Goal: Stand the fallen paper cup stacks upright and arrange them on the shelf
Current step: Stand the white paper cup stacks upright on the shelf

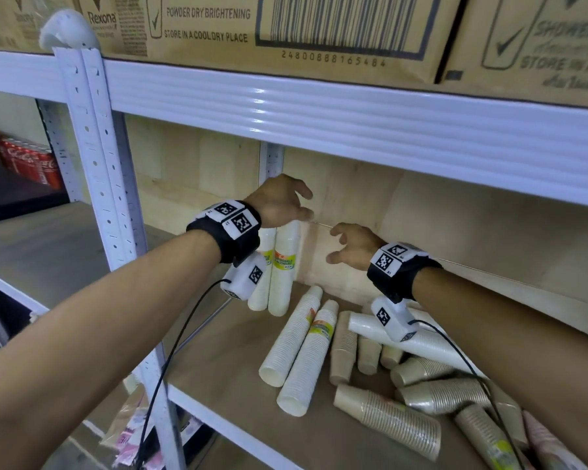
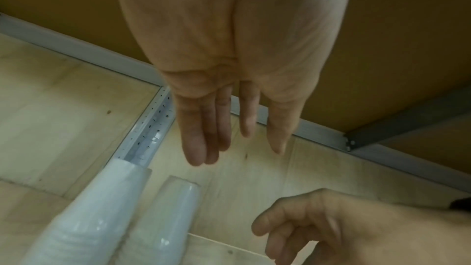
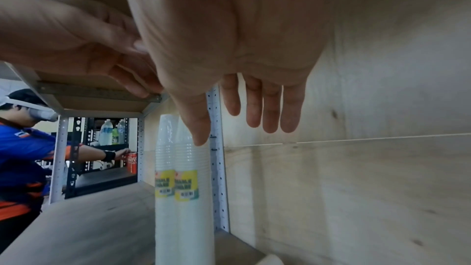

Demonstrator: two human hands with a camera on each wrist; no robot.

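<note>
Two wrapped white cup stacks [image 1: 279,266] [image 3: 186,188] [image 2: 84,219] stand upright side by side at the back left of the shelf, against the rear post. My left hand [image 1: 282,201] [image 2: 229,142] hovers just above their tops, fingers straight and empty. My right hand [image 1: 347,245] [image 3: 254,116] hangs open a little to their right, holding nothing. Two more white stacks [image 1: 299,347] lie flat in the middle of the shelf board [image 1: 224,374]. Several brown cup stacks [image 1: 387,415] and a long white stack [image 1: 418,344] lie tumbled at the right.
The white shelf beam [image 1: 319,106] runs close above my hands, with cardboard boxes [image 1: 286,28] on it. A perforated upright post [image 1: 95,157] stands at the left front. Cola cans [image 1: 31,164] sit on the neighbouring shelf. Another person [image 3: 23,148] works at the far left.
</note>
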